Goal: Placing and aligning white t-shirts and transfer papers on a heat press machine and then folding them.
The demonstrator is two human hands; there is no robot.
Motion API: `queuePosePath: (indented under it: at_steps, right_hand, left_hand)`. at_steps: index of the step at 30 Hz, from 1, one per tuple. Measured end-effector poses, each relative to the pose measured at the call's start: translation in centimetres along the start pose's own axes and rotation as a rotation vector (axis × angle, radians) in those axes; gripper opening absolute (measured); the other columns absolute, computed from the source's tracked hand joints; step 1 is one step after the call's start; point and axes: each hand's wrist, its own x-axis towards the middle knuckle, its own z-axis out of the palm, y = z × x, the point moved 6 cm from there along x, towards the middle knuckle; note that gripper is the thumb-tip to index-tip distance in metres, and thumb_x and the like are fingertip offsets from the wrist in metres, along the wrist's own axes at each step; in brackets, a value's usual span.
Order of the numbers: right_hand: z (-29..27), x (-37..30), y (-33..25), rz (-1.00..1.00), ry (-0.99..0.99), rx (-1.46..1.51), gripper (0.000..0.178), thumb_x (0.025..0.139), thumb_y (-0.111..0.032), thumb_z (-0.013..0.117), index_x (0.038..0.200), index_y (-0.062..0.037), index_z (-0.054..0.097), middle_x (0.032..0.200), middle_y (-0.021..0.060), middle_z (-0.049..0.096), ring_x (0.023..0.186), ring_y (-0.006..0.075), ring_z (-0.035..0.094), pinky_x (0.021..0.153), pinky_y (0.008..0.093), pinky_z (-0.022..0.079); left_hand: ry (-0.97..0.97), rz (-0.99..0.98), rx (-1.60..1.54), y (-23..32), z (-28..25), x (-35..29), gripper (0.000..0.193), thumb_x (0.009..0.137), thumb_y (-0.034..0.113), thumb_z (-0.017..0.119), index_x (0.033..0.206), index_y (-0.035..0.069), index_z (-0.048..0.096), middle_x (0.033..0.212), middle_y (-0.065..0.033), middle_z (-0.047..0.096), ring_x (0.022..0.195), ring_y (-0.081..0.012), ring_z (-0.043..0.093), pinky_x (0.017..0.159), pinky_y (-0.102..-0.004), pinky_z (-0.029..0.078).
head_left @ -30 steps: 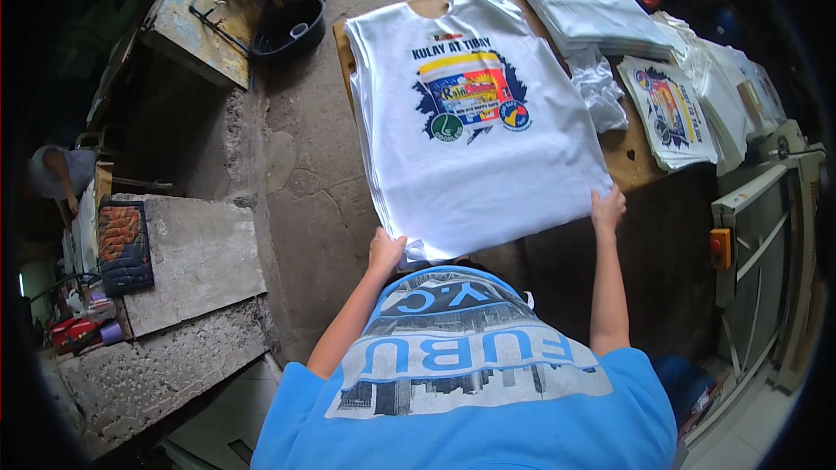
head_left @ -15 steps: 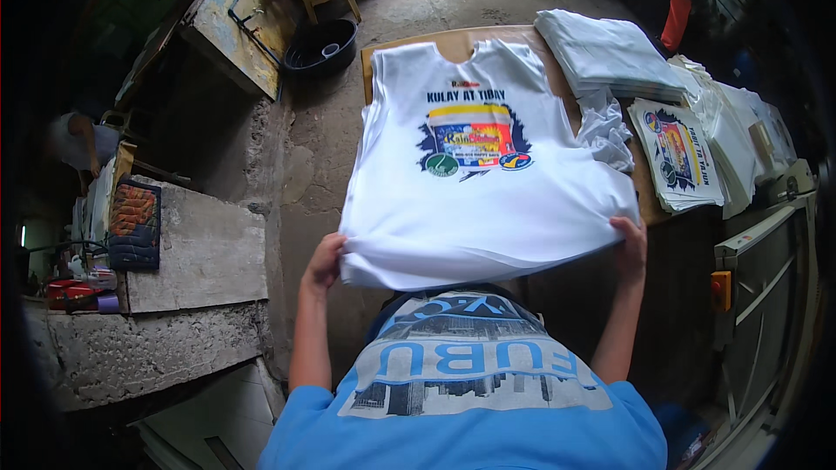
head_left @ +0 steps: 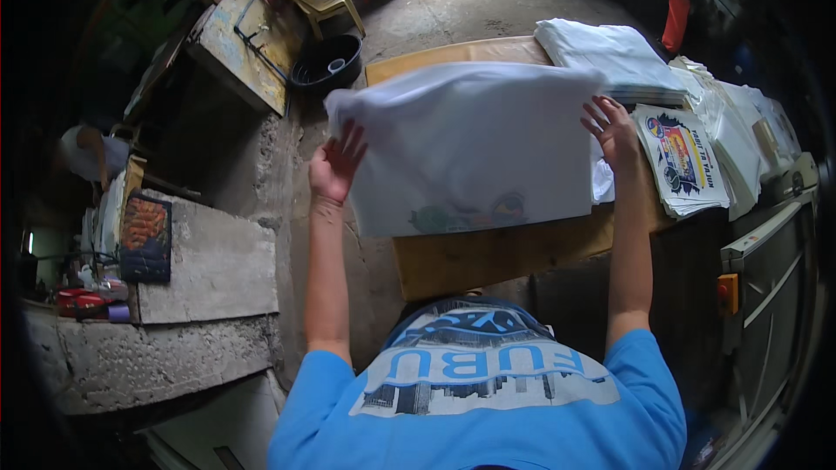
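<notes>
A white sleeveless shirt [head_left: 470, 144] lies doubled over on the wooden table [head_left: 514, 257], its far edge lifted and smeared by motion. The coloured print shows faintly through the cloth along the near fold. My left hand [head_left: 335, 170] is at the shirt's left side, palm up with fingers spread. At the right side my right hand [head_left: 616, 135] has its fingers apart, close to the cloth's edge. Neither hand grips the fabric.
Folded white cloth [head_left: 610, 57] is stacked at the table's far right. Beside it lies a pile of printed sheets [head_left: 684, 157]. A metal frame [head_left: 766, 270] stands at my right. Further off are a black basin [head_left: 322, 65], a plastic chair [head_left: 326, 4] and another person [head_left: 87, 152] at left.
The shirt's near hem has been swung up and away from me, folding the cloth over its print. Both hands have moved forward and let go of the hem.
</notes>
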Motion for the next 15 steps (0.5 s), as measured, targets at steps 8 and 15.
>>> queuePosePath:
  at_steps: [8, 15]
  right_hand:
    - [-13.2, -2.7, 15.0, 0.071, 0.352, -1.310, 0.051, 0.068, -0.035, 0.067, 0.095, 0.0054, 0.053, 0.099, 0.0227, 0.057, 0.095, 0.0345, 0.054, 0.084, 0.0393, 0.041]
    - [-15.4, -8.6, 19.2, 0.385, 0.668, -0.384, 0.047, 0.068, -0.028, 0.071, 0.100, 0.0022, 0.054, 0.094, 0.0118, 0.057, 0.083, 0.0279, 0.057, 0.070, 0.0446, 0.045]
  left_hand:
    - [0.534, -0.368, 1.091, -4.2, -17.6, -5.4, 0.064, 0.081, 0.037, 0.056, 0.130, 0.003, 0.031, 0.125, -0.0146, 0.043, 0.113, -0.0232, 0.043, 0.086, -0.0361, 0.039]
    - [0.585, -0.570, 1.197, -7.8, -18.6, -4.8, 0.053, 0.068, 0.048, 0.068, 0.092, 0.001, 0.059, 0.075, -0.0046, 0.057, 0.050, -0.0132, 0.044, 0.039, -0.0258, 0.027]
